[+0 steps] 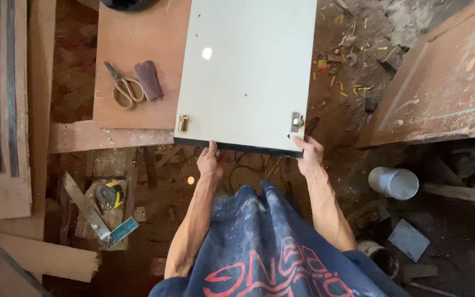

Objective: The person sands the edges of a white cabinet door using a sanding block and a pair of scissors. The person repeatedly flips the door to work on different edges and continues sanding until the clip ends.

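My left hand [210, 159] and right hand [309, 155] both grip the near edge of a white panel [248, 71], which lies across the brown desk [130, 44]. Scissors [123, 88] and what may be a sanding block [149, 80] lie beyond.

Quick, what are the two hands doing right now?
Left hand: closed on the near edge of the white panel.
Right hand: closed on the same edge, near the brass hinge.
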